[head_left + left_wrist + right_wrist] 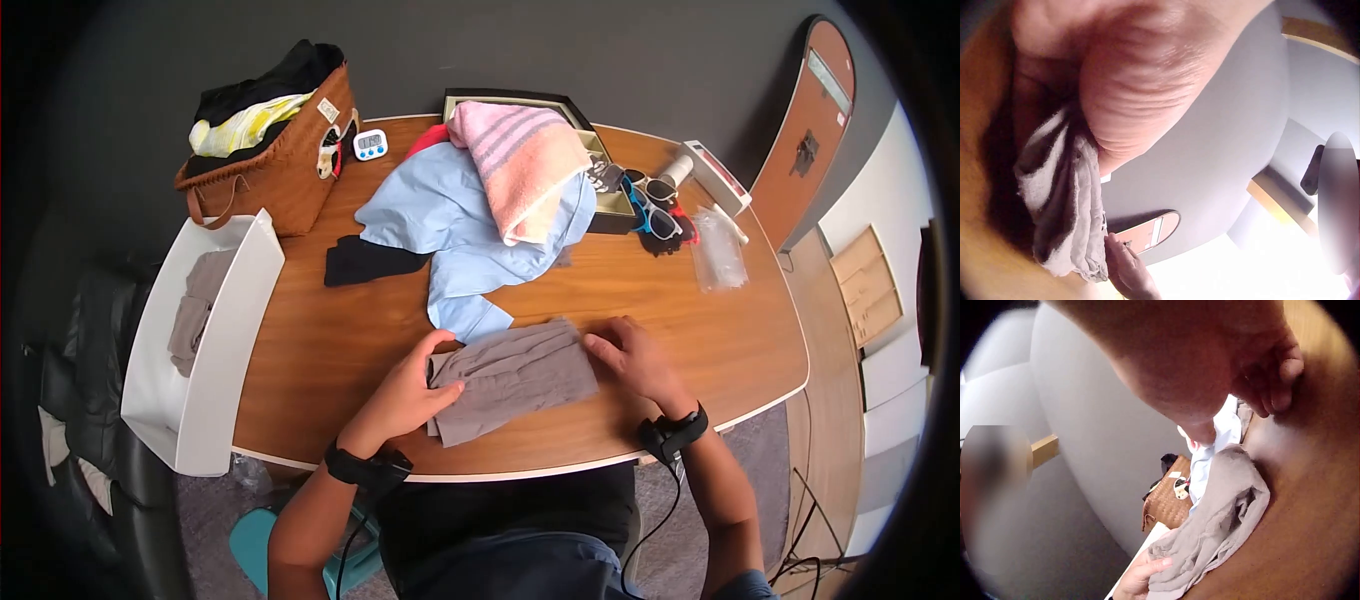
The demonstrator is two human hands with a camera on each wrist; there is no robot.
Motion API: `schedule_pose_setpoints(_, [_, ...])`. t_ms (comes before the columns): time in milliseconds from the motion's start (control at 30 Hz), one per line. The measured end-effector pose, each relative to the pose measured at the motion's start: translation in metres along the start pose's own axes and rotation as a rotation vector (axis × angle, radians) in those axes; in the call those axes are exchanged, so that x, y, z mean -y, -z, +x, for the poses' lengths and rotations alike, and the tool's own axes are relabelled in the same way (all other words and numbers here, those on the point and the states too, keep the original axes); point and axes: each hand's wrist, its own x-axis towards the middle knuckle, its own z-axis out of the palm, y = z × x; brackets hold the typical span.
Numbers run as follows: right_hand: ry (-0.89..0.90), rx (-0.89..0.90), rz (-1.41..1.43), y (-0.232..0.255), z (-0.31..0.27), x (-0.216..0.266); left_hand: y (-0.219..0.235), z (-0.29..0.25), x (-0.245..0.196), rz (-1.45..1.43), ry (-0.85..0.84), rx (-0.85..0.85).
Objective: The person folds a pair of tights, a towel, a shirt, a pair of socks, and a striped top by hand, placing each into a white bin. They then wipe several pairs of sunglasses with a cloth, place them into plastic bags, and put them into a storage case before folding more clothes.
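A soft, crumpled grey cloth (515, 375) — folded into a rough rectangle — lies at the near edge of the smooth wooden table (700, 340). The left hand (405, 390) pinches its left end; the right hand (635, 360) rests flat-fingered on its right edge.

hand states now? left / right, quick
Left hand: grips the left edge of the grey folded cloth, thumb on top.
Right hand: fingers flat, pressing the cloth's right edge to the table.
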Motion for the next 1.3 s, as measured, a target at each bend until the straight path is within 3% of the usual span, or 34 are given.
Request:
schedule_pose_setpoints(67, [0.029,0.022,-0.029,-0.008,-0.001,0.003,0.0,-0.002,0.003,-0.025,0.043,0.005])
schedule_pose_setpoints(133, [0.009,0.266,0.044,-0.007,0.003,0.027,0.0,-0.002,0.005,0.014,-0.062,-0.053])
schedule_pose_setpoints(167, [-0.041,0.279,0.326,-0.014,0.006,0.02,0.0,-0.002,0.004,0.022,-0.065,-0.065])
schedule_pose_setpoints(200, [-0.024,0.284,0.324,-0.016,0.008,0.024,-0.001,-0.003,0.003,-0.019,-0.057,-0.065])
schedule_pose_setpoints(267, [0.082,0.167,0.625,-0.021,0.011,0.031,-0.004,-0.005,0.002,-0.065,-0.042,-0.077])
schedule_pose_setpoints(333, [0.125,0.209,0.588,-0.014,-0.004,0.075,-0.006,-0.005,0.0,-0.199,-0.004,-0.029])
schedule_pose_setpoints(433, [0.477,0.252,0.328,-0.032,-0.019,0.114,-0.013,-0.005,-0.004,-0.284,-0.132,-0.026])
schedule_pose_setpoints(467, [0.596,0.288,0.228,-0.035,-0.021,0.125,-0.009,-0.013,-0.015,-0.731,0.04,0.09])
schedule_pose_setpoints(533, [0.687,0.287,0.147,-0.047,-0.021,0.128,-0.007,-0.015,-0.013,-0.614,-0.12,0.051])
schedule_pose_setpoints(567, [0.705,0.325,0.171,-0.047,-0.019,0.13,0.0,-0.022,-0.017,-0.568,-0.109,0.062])
schedule_pose_setpoints(667, [0.592,0.463,0.503,-0.05,-0.015,0.136,0.019,-0.038,-0.024,-0.476,-0.089,0.015])
schedule_pose_setpoints(733, [0.636,0.453,0.613,-0.057,-0.006,0.134,0.037,-0.047,-0.023,-0.346,-0.227,-0.137])
schedule_pose_setpoints(800, [0.657,0.439,0.713,-0.064,0.001,0.124,0.068,-0.068,-0.036,-0.322,-0.132,-0.239])
schedule_pose_setpoints(833, [0.547,0.489,0.772,-0.07,0.007,0.117,0.085,-0.076,-0.043,-0.23,-0.193,-0.344])
schedule_pose_setpoints(900, [0.35,0.587,0.868,-0.084,0.015,0.102,0.125,-0.095,-0.058,-0.282,-0.127,-0.543])
schedule_pose_setpoints(967, [0.294,0.614,0.823,-0.094,0.019,0.094,0.167,-0.114,-0.068,-0.399,-0.116,-0.664])
schedule_pose_setpoints(1033, [0.232,0.641,0.782,-0.103,0.022,0.086,0.209,-0.13,-0.061,-0.337,-0.142,-0.809])
schedule_pose_setpoints(1100, [0.219,0.658,0.813,-0.11,0.024,0.08,0.241,-0.15,-0.043,-0.32,-0.036,-0.913])
schedule_pose_setpoints(1167, [0.216,0.672,0.778,-0.108,0.023,0.083,0.266,-0.17,-0.022,-0.288,0.016,-0.967])
schedule_pose_setpoints(1233, [0.207,0.68,0.743,-0.108,0.023,0.083,0.282,-0.19,-0.003,-0.278,0.172,-1.049])
schedule_pose_setpoints(1300, [0.215,0.681,0.727,-0.108,0.023,0.082,0.289,-0.202,0.012,-0.281,0.196,-1.058])
